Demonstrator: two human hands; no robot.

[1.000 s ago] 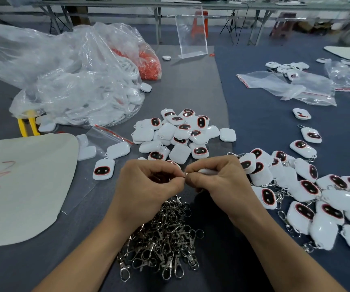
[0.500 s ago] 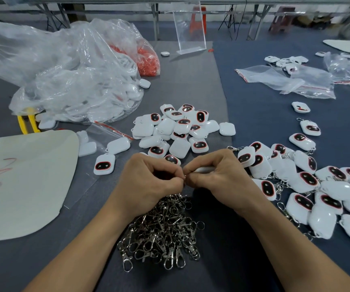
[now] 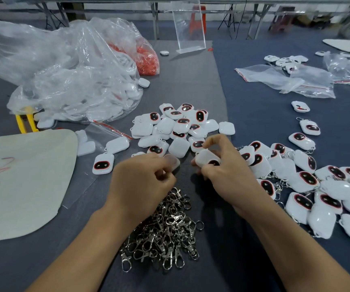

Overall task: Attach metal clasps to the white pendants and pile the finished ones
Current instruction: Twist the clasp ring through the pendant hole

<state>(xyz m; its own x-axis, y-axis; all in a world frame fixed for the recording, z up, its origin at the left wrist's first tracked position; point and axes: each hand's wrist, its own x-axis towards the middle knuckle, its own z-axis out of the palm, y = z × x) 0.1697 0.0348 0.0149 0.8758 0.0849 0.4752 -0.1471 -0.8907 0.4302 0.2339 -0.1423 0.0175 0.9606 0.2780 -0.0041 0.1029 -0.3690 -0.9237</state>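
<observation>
Your right hand [image 3: 222,175] grasps one white pendant [image 3: 206,158] at centre frame, fingers curled round it. Your left hand [image 3: 142,184] is curled just beside it; I cannot tell whether it pinches anything. One heap of metal clasps [image 3: 163,230], too tangled to count, lies below both hands. Roughly twenty loose pendants [image 3: 180,127] sit above centre, and one finished pile [image 3: 309,182] spreads at right.

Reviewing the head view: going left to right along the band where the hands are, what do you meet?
beige sheet → lone pendant → left hand → right hand gripping the held pendant → finished pile of pendants with clasps.
</observation>
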